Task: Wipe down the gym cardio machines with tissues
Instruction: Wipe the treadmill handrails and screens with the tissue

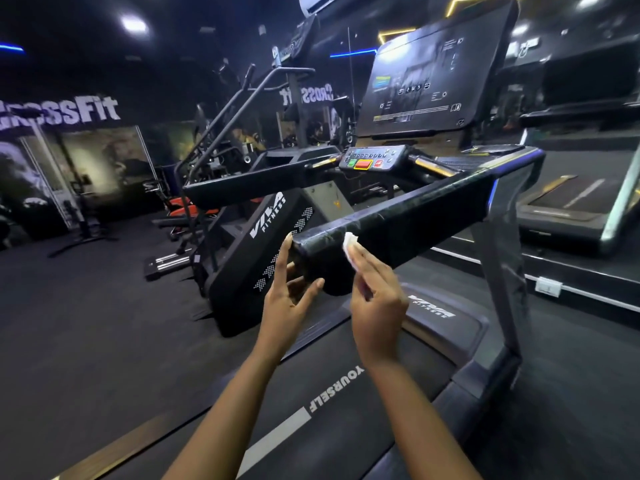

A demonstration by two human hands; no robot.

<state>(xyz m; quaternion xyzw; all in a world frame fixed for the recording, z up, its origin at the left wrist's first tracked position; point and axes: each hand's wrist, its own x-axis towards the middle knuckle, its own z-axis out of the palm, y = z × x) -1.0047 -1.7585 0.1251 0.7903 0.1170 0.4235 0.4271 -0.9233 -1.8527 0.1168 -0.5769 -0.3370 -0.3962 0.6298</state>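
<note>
Treadmill belt (311, 393) at 6 o'clock, both forearms over it. My read: right hand (375, 299) near center grips the tissue (349, 241) and presses it on the handrail (398, 216) side, by its near end. Left hand (285, 299) at its 9 o'clock, apart, fingers spread loose, index tip at the rail end, holding nothing.

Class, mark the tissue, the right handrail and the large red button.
tissue (349, 241), head view, white corner above the fingertips.
right handrail (415, 216), head view, middle of its top face.
large red button (363, 164), head view, its centre.
</note>
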